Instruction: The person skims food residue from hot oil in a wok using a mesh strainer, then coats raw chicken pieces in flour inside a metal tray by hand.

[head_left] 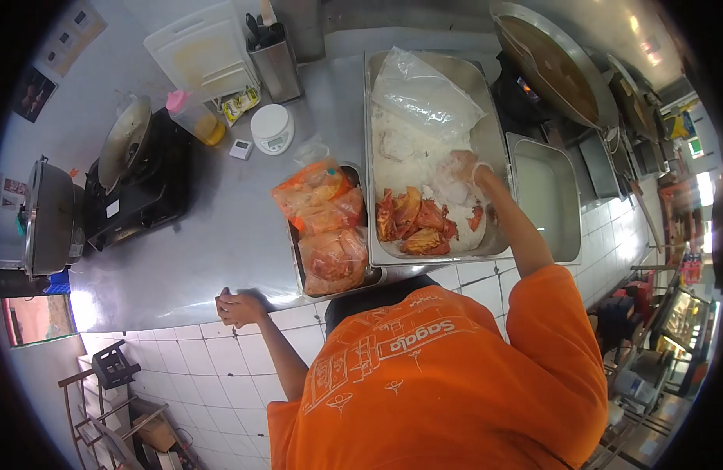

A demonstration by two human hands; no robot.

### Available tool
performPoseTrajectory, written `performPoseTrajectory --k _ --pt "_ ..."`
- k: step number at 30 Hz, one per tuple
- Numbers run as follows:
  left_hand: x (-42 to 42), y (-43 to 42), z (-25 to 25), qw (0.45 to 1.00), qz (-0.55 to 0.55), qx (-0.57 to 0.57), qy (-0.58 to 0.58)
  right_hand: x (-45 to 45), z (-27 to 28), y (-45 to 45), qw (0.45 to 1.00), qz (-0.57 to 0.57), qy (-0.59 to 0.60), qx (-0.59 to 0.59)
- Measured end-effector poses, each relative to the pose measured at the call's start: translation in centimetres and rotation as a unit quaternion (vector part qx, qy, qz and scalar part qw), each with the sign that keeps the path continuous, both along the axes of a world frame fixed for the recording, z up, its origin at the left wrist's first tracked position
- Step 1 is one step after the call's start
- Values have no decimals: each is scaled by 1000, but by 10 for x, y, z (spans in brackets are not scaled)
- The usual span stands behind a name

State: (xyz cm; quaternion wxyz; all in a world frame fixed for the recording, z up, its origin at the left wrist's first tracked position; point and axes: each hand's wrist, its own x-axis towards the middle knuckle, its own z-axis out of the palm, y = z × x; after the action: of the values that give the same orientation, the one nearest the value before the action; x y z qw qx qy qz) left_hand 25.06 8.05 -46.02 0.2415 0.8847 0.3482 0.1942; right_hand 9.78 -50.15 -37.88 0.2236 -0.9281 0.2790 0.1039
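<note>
My right hand is down in the white flour of a large steel tray. Flour coats its fingers, which look curled round a whitish lump I cannot make out. Close by in the same tray lie reddish-orange marinated meat pieces, with a smaller piece to their right. A clear plastic bag rests on the flour at the tray's far end. At the counter's front edge is my left hand, its fingers curled in and nothing visible in them.
Bagged marinated meat fills a narrow tray left of the flour. A steel pan of cloudy liquid sits at right, below a large wok over a flame. A white scale, pink-lidded bottle and black stove stand leftward.
</note>
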Motion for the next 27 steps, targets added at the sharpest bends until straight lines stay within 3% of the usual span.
performPoseTrajectory --k 3,4,6,10,11,12,14,17,20,22,26,27 --pt "0 -2 5 1000 4 -10 18 29 65 14 996 -18 -86 14" --pt "1 -1 5 1000 -1 -9 18 40 65 18 996 -23 -86 15" --pt "-1 0 2 1000 -1 11 7 53 66 18 971 -86 -153 164" --pt "1 0 2 1000 -2 4 7 52 10 -19 978 -45 -176 102" --pt "0 0 3 1000 -2 6 7 35 2 -26 997 63 -46 11" --pt "0 0 2 1000 -1 8 8 20 -2 -30 978 169 86 -81" --pt "0 3 -1 1000 -2 9 12 -19 14 -9 957 102 272 19" --pt "0 0 -1 1000 -2 9 10 -59 4 10 960 180 215 18" --pt "-1 0 2 1000 -1 9 8 -77 -4 41 970 97 220 -19" --pt "0 -2 5 1000 3 4 10 -63 33 83 942 133 281 -127" --pt "-2 0 5 1000 -5 5 11 -57 32 71 948 90 294 -78" --pt "-1 0 4 1000 -6 2 18 -54 31 55 969 59 239 -15"
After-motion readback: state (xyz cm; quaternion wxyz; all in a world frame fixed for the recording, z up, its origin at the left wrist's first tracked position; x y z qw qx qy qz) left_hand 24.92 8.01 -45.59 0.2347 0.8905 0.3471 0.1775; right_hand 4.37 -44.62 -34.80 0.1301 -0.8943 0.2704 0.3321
